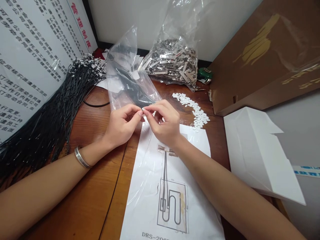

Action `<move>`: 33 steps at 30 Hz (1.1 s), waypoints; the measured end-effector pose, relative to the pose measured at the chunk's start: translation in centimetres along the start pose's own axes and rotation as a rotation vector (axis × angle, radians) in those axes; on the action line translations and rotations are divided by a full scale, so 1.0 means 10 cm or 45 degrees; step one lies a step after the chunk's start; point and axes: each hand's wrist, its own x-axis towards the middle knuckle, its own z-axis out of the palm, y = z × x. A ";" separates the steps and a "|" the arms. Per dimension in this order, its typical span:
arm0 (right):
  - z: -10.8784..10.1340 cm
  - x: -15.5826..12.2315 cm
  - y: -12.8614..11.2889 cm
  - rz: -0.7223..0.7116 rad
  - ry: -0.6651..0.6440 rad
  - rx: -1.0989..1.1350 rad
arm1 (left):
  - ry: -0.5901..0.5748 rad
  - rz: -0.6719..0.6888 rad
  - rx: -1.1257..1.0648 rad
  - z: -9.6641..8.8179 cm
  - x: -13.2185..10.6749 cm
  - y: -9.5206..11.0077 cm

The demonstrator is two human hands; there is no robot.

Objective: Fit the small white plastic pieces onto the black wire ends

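Landmark for all positions: the printed drawing sheet lying flat on the wooden table.

Large items first. A brown carton stands beyond the sheet's far right corner, with a folded white box just right of the sheet. A thick bundle of black wires fans out well left of it. Beyond the sheet's far edge sits a clear bag of metal clips; nearer, a second clear bag holding dark wire stands up at the sheet's top left corner. A scatter of small white pieces lies at the top right corner.

Hands. Left hand and right hand meet above the sheet's top edge, each with thumb and forefinger pinched together. Between the two pinches is a small white piece — held at the fingertips, clear of the table, touching both hands. Whether a wire end runs into it cannot be told; the fingers hide it.

Step in hand, by judgement: fitting or seating the small white piece at the fingertips, an assembly stage matching the sample laid on the sheet. The next move calls for steady alignment and a firm, straight push — any slip would probably drop the piece onto the sheet.
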 end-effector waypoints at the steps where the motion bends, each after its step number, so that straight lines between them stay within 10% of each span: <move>1: 0.00 0.00 -0.01 -0.006 0.001 0.004 | 0.001 -0.002 0.005 0.00 0.00 0.00; 33: 0.03 -0.02 -0.09 -0.219 0.219 0.004 | 0.011 0.169 0.021 -0.02 -0.02 0.03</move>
